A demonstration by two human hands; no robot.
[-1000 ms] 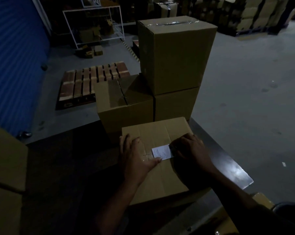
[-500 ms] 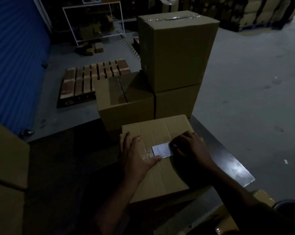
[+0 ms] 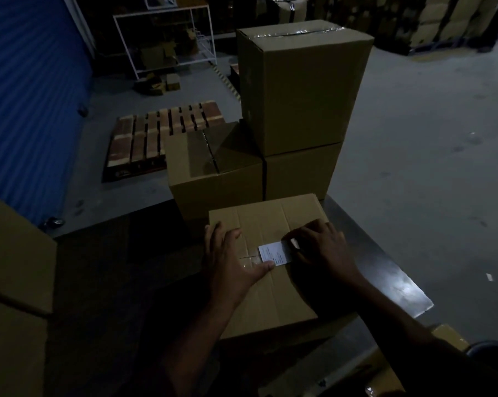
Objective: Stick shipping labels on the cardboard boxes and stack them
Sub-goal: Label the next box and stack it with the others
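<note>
Flat, label (image 3: 273,253) lengthwise toward right hand (image 3: 322,247).

The box (image 3: 266,267) is matt brown cardboard, its top creased. The label (image 3: 272,253) on it is smooth white paper with fine print. The table (image 3: 385,270) has a glossy dark top that shines along its right edge. The tall box (image 3: 302,90) carries shiny clear tape across its lid. The pallet (image 3: 159,138) is rough slatted wood. The floor (image 3: 428,153) looks like matt grey concrete.

Label (image 3: 274,253) print too small to read, its right edge under right hand (image 3: 321,247), far stacked boxes (image 3: 442,18) lost in darkness
</note>
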